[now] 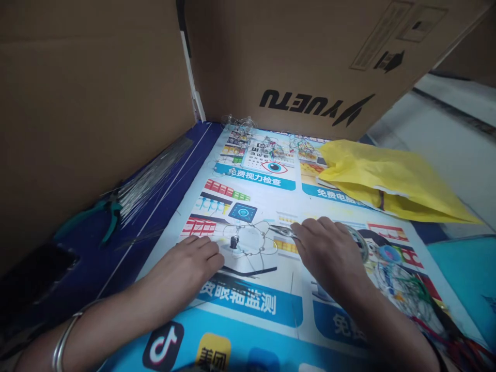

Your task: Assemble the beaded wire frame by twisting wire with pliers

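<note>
A ring of thin wire with small beads [250, 253] lies over the printed sheet, between my two hands. My left hand [199, 261] is closed at the ring's left side, fingers curled on its outer wire loops; the fingertips are hidden. My right hand [329, 253] is wrapped round slim metal pliers [284, 232], their handles covered by the palm. The pliers' tips point left, at the upper right edge of the ring, near a wire. Whether the jaws grip that wire is too small to tell.
Cardboard walls [310, 62] stand at the back and left. Teal-handled pliers [110, 212] rest beside a bundle of straight wires [155, 175]. At the right are a yellow bag [391, 175] and tangled coloured wires [406, 289]; beaded wire pieces [271, 147] lie at the back.
</note>
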Motion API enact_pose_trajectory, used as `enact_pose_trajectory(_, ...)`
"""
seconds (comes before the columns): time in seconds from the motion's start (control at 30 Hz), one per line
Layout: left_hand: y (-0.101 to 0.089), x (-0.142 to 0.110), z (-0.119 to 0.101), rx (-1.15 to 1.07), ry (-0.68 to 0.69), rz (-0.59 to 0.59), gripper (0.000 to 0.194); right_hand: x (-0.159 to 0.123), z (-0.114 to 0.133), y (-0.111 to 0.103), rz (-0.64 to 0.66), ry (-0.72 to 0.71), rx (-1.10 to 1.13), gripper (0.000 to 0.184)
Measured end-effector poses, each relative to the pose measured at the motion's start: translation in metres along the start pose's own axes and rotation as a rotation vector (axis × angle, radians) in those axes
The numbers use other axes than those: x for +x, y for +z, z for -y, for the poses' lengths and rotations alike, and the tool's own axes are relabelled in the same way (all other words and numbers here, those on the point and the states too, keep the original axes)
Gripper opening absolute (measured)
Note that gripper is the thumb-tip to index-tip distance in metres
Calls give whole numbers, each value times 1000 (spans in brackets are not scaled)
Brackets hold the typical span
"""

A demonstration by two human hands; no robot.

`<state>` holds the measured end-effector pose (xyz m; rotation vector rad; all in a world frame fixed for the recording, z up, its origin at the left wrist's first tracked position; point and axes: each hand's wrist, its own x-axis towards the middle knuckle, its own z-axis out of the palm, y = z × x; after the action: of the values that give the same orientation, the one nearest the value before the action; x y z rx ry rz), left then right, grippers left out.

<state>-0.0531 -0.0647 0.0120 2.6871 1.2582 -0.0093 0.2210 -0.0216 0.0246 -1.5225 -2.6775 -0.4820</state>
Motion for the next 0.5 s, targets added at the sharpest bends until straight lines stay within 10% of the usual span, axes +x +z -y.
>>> enact_pose_trajectory(0.5, -9, -3, -11, 7, 67, -28, 18, -14, 31, -2, -148, -140, 515, 15)
